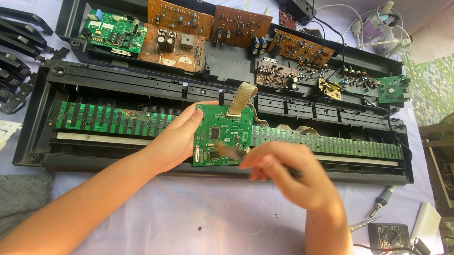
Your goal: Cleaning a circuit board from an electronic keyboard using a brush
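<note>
Head view, looking down on a desk covered with a pale cloth. At far left, loose black keys are lying in a stack beside an opened black keyboard casing, whose long green contact strip is running across its width. Behind it, a green board and several brown circuit boards are resting in the casing's rear half. At centre, a small square green circuit board carrying black chips is being held tilted above the contact strip, with a tan ribbon cable rising from its top edge. Left hand is pinching the board's left edge, thumb on top. Right hand, blurred, is closing around a thin dark tool whose tip is touching the board's lower right. At far right, a soldering iron is lying near a black adapter.
</note>
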